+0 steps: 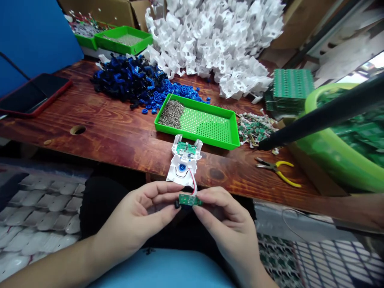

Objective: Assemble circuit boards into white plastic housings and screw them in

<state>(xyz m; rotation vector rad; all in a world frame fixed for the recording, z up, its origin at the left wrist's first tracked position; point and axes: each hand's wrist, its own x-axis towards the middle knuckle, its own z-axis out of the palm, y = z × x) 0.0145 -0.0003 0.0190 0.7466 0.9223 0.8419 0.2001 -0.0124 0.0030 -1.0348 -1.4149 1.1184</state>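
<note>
Between my two hands, just off the table's front edge, is a small green circuit board [187, 199]. My left hand [141, 212] pinches its left end, where a small black part [177, 204] sits by the fingertips. The right end is between the thumb and fingers of my right hand [225, 216]. Red and white wires [193, 182] run from the board up to a white plastic shell [174, 175] with a blue round piece [182, 168] in it. Right behind that lies another white shell [198, 151] holding a green circuit board [186, 149].
A green tray [210, 140] of small metal screws stands behind the shells. Further back are blue and black parts [126, 78] and heaped white shells [210, 36]. Yellow-handled pliers [280, 170] lie to the right, under a dark pole [324, 112]. A phone [33, 94] lies left.
</note>
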